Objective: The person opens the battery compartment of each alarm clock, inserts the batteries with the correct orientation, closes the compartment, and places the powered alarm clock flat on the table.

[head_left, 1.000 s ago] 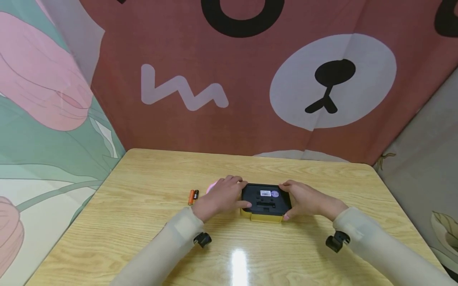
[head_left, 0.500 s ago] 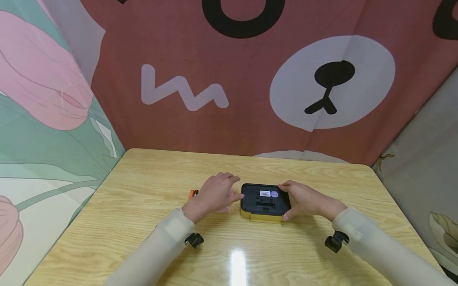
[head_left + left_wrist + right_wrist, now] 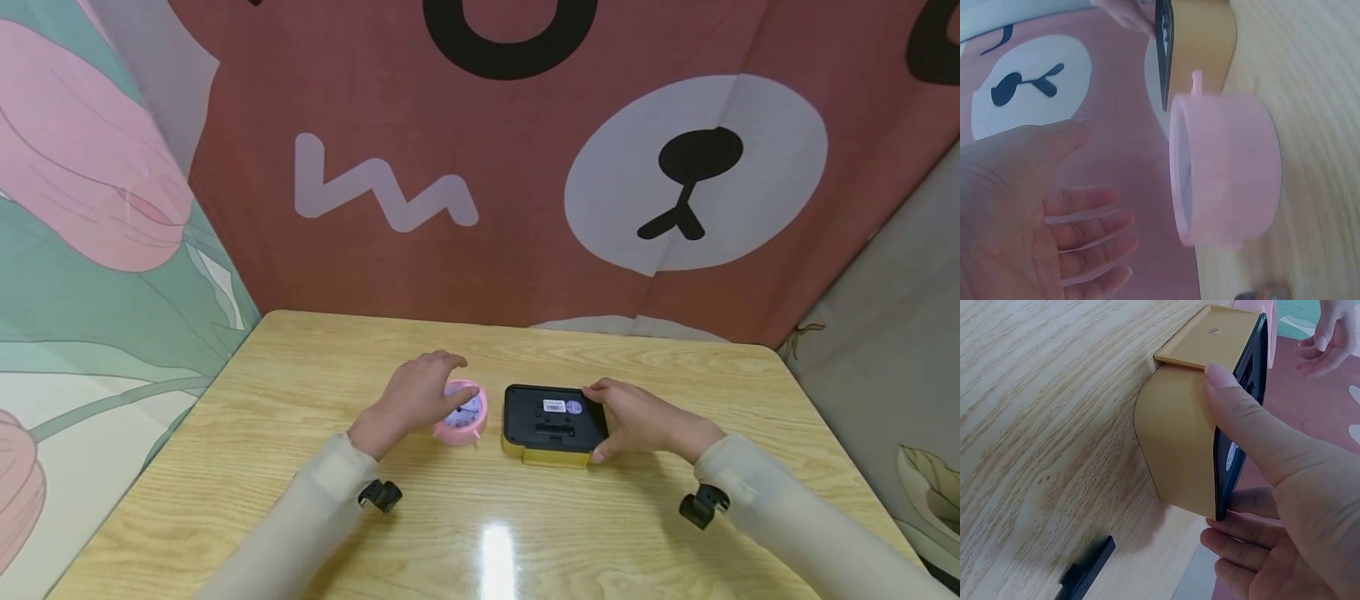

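A box-shaped yellow device (image 3: 555,425) lies with its black back facing up, showing a barcode label and a slot. My right hand (image 3: 645,421) grips its right end, thumb on the near side and fingers at the far edge, as the right wrist view also shows (image 3: 1291,481). To the left sits a round pink alarm clock (image 3: 462,425) with its dial up. My left hand (image 3: 412,398) hovers over the clock's left side with fingers spread and nothing held. In the left wrist view the pink clock (image 3: 1232,169) stands apart from the left palm (image 3: 1010,206).
A small black plastic piece (image 3: 1088,569) lies on the wooden table (image 3: 480,342), seen in the right wrist view. The end of a battery (image 3: 1263,294) shows at the bottom of the left wrist view. Printed cloth (image 3: 420,275) hangs behind the table.
My left hand has let go of the yellow device and moved left, uncovering the pink clock and now hiding the batteries. The right hand keeps its grip.
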`<state>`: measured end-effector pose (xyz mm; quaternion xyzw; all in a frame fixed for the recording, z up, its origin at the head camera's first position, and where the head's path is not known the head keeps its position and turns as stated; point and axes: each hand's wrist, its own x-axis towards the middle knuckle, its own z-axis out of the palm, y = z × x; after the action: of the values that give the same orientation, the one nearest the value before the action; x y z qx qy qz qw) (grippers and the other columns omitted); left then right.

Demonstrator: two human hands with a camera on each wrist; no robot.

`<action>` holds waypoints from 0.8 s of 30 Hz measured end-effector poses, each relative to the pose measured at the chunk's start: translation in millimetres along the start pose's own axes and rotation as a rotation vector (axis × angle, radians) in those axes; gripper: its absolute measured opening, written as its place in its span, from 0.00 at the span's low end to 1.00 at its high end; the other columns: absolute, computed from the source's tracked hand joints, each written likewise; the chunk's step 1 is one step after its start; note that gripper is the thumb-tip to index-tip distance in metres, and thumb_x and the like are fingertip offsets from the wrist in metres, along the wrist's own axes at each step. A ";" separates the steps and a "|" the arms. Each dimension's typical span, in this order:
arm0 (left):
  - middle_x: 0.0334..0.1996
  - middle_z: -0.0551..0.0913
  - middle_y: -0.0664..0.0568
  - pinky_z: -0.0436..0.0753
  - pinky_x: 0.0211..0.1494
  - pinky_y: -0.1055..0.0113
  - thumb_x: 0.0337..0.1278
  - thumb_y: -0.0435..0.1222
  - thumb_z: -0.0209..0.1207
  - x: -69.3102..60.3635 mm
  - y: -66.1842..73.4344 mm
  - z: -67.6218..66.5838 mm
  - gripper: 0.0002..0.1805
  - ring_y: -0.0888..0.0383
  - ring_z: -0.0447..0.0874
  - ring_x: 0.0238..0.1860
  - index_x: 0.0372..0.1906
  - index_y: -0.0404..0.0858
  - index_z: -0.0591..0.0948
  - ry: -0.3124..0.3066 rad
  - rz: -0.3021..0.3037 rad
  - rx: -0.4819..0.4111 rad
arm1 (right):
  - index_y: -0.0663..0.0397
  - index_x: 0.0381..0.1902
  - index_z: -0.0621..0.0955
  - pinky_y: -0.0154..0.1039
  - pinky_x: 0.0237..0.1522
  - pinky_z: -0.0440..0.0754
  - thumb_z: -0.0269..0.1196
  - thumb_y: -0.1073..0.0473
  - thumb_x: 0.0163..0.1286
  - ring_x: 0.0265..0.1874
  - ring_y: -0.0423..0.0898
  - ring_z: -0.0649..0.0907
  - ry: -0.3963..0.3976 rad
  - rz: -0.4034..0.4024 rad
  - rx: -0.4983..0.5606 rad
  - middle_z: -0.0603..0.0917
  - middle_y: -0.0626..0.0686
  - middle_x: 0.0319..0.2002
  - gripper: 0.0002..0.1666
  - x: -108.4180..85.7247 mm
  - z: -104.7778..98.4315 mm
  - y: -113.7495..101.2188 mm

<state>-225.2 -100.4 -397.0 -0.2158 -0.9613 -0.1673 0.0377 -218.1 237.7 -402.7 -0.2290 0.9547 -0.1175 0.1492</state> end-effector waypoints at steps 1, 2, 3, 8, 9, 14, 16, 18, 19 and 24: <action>0.61 0.83 0.47 0.83 0.58 0.50 0.65 0.56 0.62 -0.7 -2.5 -0.8 0.30 0.47 0.83 0.60 0.62 0.40 0.82 0.002 -0.009 -0.003 | 0.67 0.73 0.67 0.58 0.66 0.75 0.80 0.35 0.43 0.68 0.64 0.74 -0.001 0.003 0.000 0.71 0.66 0.71 0.68 0.2 -0.1 -0.2; 0.60 0.83 0.47 0.83 0.58 0.50 0.64 0.56 0.62 -1.5 -4.9 -1.5 0.29 0.47 0.83 0.60 0.61 0.40 0.82 0.004 -0.019 -0.008 | 0.67 0.73 0.67 0.58 0.66 0.75 0.80 0.35 0.43 0.68 0.64 0.74 -0.003 0.005 -0.001 0.71 0.66 0.71 0.68 0.3 0.0 -0.3; 0.60 0.84 0.46 0.83 0.57 0.50 0.65 0.55 0.62 -2.3 -7.1 -2.1 0.29 0.47 0.83 0.59 0.61 0.40 0.82 0.007 -0.026 -0.010 | 0.67 0.73 0.67 0.58 0.66 0.75 0.80 0.35 0.43 0.68 0.63 0.74 -0.003 0.006 -0.003 0.71 0.66 0.71 0.68 0.5 0.0 -0.4; 0.55 0.85 0.44 0.84 0.54 0.49 0.64 0.54 0.63 -7.3 -15.9 -4.6 0.28 0.46 0.85 0.55 0.58 0.38 0.83 0.038 -0.073 -0.002 | 0.67 0.73 0.67 0.58 0.66 0.75 0.81 0.35 0.42 0.69 0.63 0.74 0.000 0.010 -0.006 0.71 0.66 0.71 0.68 1.2 0.3 -0.4; 0.54 0.86 0.44 0.84 0.52 0.49 0.64 0.54 0.63 -8.5 -17.5 -4.9 0.28 0.46 0.85 0.54 0.58 0.38 0.83 0.044 -0.083 0.003 | 0.67 0.73 0.67 0.58 0.66 0.75 0.81 0.35 0.42 0.69 0.63 0.74 0.001 0.009 -0.007 0.71 0.67 0.71 0.68 1.4 0.5 -0.4; 0.50 0.87 0.43 0.85 0.46 0.52 0.63 0.53 0.64 -14.2 -26.8 -3.5 0.27 0.47 0.87 0.48 0.56 0.37 0.83 0.056 -0.121 0.016 | 0.67 0.73 0.67 0.58 0.66 0.75 0.81 0.34 0.42 0.68 0.63 0.74 0.007 0.010 -0.004 0.71 0.66 0.70 0.69 1.3 0.9 -0.2; 0.49 0.87 0.42 0.85 0.45 0.53 0.62 0.53 0.65 -16.5 -31.5 -1.9 0.27 0.48 0.87 0.47 0.56 0.36 0.83 0.055 -0.134 0.011 | 0.67 0.73 0.67 0.58 0.66 0.74 0.81 0.35 0.42 0.68 0.63 0.74 0.004 0.013 -0.001 0.71 0.66 0.71 0.69 1.3 0.7 -0.5; 0.48 0.87 0.42 0.85 0.44 0.54 0.62 0.52 0.65 -18.7 -36.3 -0.3 0.27 0.48 0.87 0.45 0.55 0.36 0.84 0.055 -0.149 0.010 | 0.67 0.73 0.67 0.58 0.66 0.74 0.81 0.35 0.42 0.68 0.63 0.74 0.002 0.016 0.002 0.71 0.66 0.71 0.69 1.3 0.6 -0.7; 0.47 0.87 0.42 0.85 0.43 0.54 0.62 0.53 0.66 -19.9 -38.7 0.4 0.27 0.49 0.87 0.44 0.55 0.36 0.84 0.056 -0.158 0.013 | 0.67 0.73 0.67 0.58 0.67 0.74 0.81 0.35 0.42 0.69 0.63 0.74 0.000 0.018 0.005 0.71 0.66 0.71 0.69 1.2 0.5 -0.8; 0.40 0.86 0.44 0.84 0.36 0.57 0.61 0.52 0.66 -25.3 -48.0 2.4 0.26 0.52 0.85 0.37 0.51 0.35 0.85 0.062 -0.201 0.029 | 0.67 0.74 0.67 0.58 0.67 0.74 0.81 0.36 0.43 0.68 0.62 0.74 -0.001 0.023 0.006 0.71 0.66 0.71 0.68 0.9 0.3 -1.7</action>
<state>-222.9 -150.6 -417.6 -0.1124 -0.9788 -0.1627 0.0538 -218.1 235.7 -402.7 -0.2177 0.9568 -0.1187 0.1517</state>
